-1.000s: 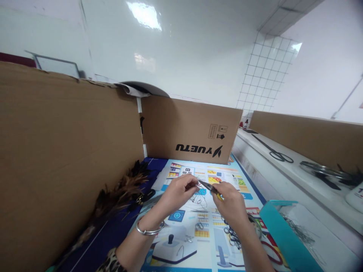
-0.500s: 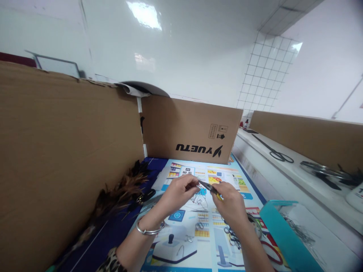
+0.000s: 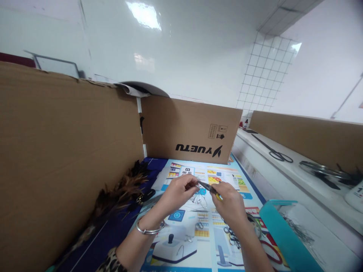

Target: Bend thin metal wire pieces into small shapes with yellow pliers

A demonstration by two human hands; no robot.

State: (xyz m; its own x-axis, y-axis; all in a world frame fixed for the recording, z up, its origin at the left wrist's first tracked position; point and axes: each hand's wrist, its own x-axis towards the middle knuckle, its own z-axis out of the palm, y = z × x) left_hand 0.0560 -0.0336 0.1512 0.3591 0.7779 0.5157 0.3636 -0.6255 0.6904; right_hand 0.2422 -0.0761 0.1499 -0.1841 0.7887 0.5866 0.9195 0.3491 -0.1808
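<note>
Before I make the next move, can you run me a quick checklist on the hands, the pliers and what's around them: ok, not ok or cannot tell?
1. Pliers gripped in the right hand: ok, yellow handle in the grip.
2. Left hand close to the plier tips: ok, its fingers are right beside them.
3. Fine piece secured between fingers and tips: cannot tell, too small to make out.
4. Tabletop under the hands free of loose bits: not ok, thin wires lie there.
5. Teal box open at the top: ok, thin metal pieces show inside.
6. Long scissors apart from both hands: ok, on the white ledge.
</note>
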